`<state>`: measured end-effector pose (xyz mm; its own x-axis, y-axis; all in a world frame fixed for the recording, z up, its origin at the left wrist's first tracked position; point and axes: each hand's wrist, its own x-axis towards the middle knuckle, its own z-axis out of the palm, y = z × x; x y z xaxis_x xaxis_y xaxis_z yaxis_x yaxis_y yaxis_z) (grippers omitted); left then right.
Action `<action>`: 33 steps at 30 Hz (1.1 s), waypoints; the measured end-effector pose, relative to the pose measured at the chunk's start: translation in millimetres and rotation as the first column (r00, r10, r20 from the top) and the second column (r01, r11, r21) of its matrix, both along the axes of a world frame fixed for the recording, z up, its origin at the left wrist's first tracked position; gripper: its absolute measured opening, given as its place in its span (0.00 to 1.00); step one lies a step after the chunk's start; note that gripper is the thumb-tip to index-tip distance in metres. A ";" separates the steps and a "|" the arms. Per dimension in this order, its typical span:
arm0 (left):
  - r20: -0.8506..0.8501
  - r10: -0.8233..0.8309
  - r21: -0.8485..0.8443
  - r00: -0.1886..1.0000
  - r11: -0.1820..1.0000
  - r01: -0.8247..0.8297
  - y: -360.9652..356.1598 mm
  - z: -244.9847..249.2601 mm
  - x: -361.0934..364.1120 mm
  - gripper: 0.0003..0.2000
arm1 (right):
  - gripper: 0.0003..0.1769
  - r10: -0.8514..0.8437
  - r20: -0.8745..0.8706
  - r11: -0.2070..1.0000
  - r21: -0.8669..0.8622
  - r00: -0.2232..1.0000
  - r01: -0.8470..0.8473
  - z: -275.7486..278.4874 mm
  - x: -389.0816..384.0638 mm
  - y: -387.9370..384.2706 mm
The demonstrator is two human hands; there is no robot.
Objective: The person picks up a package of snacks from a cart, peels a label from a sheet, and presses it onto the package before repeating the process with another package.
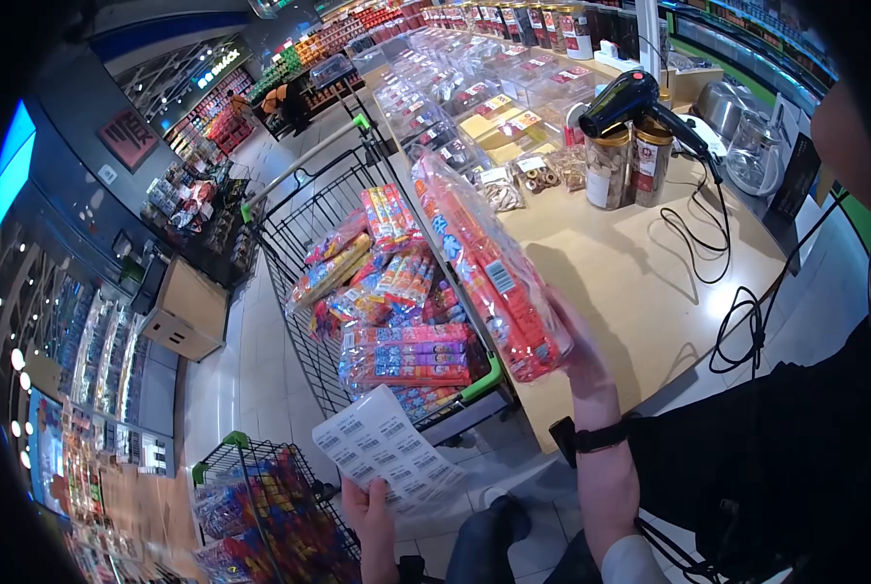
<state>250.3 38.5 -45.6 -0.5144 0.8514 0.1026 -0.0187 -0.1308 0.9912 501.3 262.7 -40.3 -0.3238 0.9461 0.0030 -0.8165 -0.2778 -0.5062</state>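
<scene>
Right hand (577,358) clamped the long clear pack of red sweets (484,268) (mid-frame); left hand (369,524) pinched a white barcode sheet (387,450); a mid-pack grip seemed steadier.

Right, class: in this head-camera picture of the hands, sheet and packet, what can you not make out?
Head view, sheet of labels in the left hand: print too small to read.
Head view, right hand: fingers hidden behind the long packet it holds.
Head view, lower basket: contents blurred, cut off by the bottom edge.
Head view, jars by the hair dryer: labels too small.
</scene>
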 end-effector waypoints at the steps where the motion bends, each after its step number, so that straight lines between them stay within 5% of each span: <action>1: 0.000 0.001 0.002 1.000 1.000 -0.001 -0.2 2.5 -0.5 0.17 | 0.13 0.002 0.008 1.000 0.019 1.000 -0.002 1.4 -1.5 1.1; 14: -0.038 0.022 -0.004 0.999 1.000 -0.022 -1.5 7.0 -5.0 0.15 | 0.12 -0.038 -0.014 0.999 -0.035 0.999 0.037 0.5 -2.0 2.9; 20: -0.050 -0.014 -0.041 0.999 0.999 0.012 -0.6 2.7 -3.5 0.17 | 0.10 -0.133 0.176 0.990 -0.025 0.975 0.139 9.3 0.7 3.3; 33: -0.024 0.003 -0.011 1.000 1.000 -0.003 3.5 11.8 4.6 0.15 | 0.09 -0.087 0.173 0.996 -0.007 0.981 0.090 18.4 -8.5 1.5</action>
<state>254.9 42.0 -33.8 -0.5147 0.8509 0.1054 0.0058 -0.1194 0.9928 492.9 264.2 -21.9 -0.2335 0.9705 -0.0598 -0.7390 -0.2171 -0.6377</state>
